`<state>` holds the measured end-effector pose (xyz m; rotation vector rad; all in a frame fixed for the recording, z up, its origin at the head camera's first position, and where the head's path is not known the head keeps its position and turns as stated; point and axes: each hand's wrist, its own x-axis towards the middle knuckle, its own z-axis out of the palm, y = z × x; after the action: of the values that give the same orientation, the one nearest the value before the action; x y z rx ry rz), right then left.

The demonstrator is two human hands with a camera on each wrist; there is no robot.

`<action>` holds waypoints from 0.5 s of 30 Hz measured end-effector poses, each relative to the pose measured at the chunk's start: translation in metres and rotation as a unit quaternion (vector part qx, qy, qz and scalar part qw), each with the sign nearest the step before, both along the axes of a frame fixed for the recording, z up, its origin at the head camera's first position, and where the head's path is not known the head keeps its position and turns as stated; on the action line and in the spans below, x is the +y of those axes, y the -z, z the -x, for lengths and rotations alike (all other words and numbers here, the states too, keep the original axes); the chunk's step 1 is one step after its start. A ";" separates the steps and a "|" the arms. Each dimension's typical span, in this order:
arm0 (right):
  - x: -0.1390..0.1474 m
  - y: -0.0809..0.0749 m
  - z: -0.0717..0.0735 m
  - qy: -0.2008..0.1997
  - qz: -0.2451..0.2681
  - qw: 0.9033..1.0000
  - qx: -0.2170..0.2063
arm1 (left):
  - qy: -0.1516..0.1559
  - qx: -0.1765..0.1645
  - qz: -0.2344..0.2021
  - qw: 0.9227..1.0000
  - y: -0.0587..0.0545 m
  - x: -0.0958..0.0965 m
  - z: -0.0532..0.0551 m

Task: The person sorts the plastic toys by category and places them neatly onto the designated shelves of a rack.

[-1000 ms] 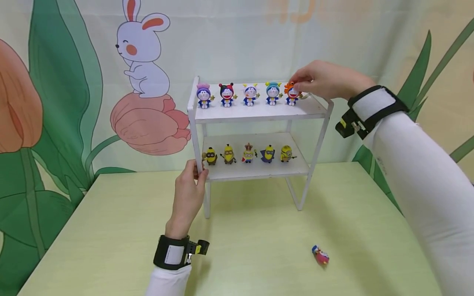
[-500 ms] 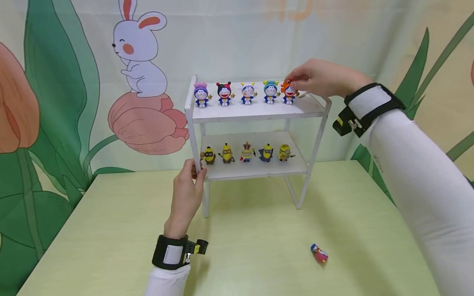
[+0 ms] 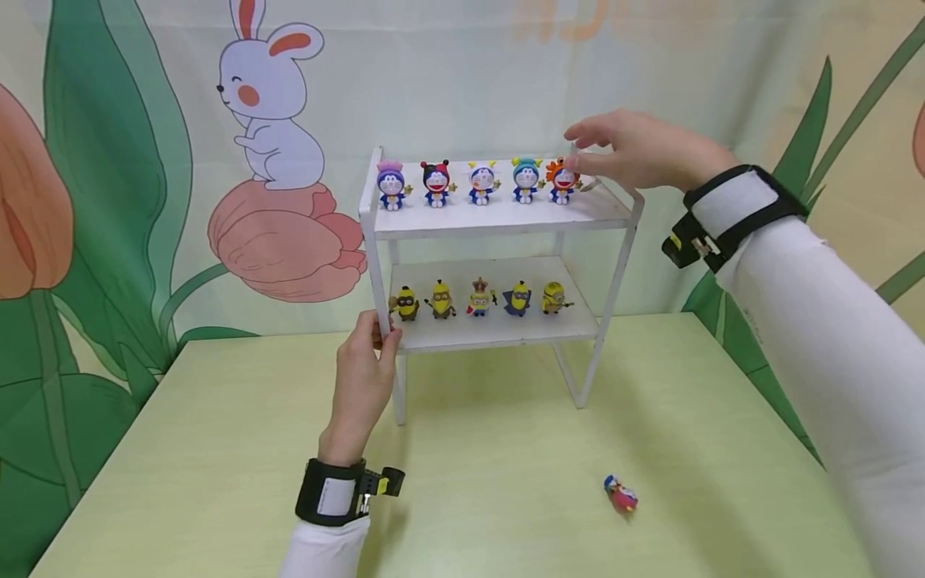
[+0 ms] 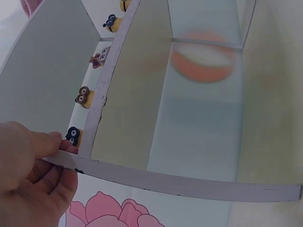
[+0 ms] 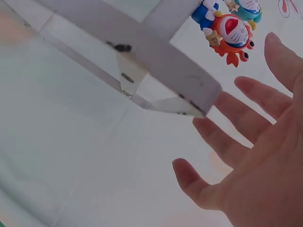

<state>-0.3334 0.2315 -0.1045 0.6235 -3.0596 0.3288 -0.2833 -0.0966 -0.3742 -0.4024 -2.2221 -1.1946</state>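
A white two-tier rack (image 3: pixel 499 229) stands at the back of the table. My left hand (image 3: pixel 361 377) grips its left post near the lower shelf; the left wrist view shows thumb and fingers around the frame. My right hand (image 3: pixel 639 151) is over the top shelf's right end, fingers spread and nothing held, as the right wrist view shows. Right by its thumb stands a blue cat figurine in an orange crab hat (image 3: pixel 564 183), last in a row of similar figurines with different hats, such as the teal-hatted one (image 3: pixel 526 181) beside it. All stand upright.
Several yellow minion figurines (image 3: pixel 480 299) line the lower shelf. On the table (image 3: pixel 238 457), a small red and blue figurine (image 3: pixel 621 494) lies on its side at front right. A printed curtain (image 3: pixel 433 80) hangs behind the rack.
My right hand has let go of the crab-hat figurine; its fingers have spread and drawn slightly up and right. The figurine stays on the shelf. My left hand keeps its grip on the post.
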 end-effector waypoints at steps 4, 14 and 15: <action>-0.001 -0.001 -0.010 0.006 -0.024 0.999 0.035 | -0.003 0.005 0.000 1.000 -0.001 -0.002 0.000; -0.010 0.019 -0.068 -0.067 -0.074 0.979 0.179 | -0.003 0.014 0.002 1.000 0.000 -0.006 0.002; -0.012 0.023 -0.076 -0.075 -0.077 0.976 0.191 | -0.003 0.016 0.002 1.000 0.000 -0.006 0.002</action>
<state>-0.2569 0.2196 -0.1279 0.8189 -2.6899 -0.0299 -0.2852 -0.1025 -0.3741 -0.4130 -2.1981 -1.1725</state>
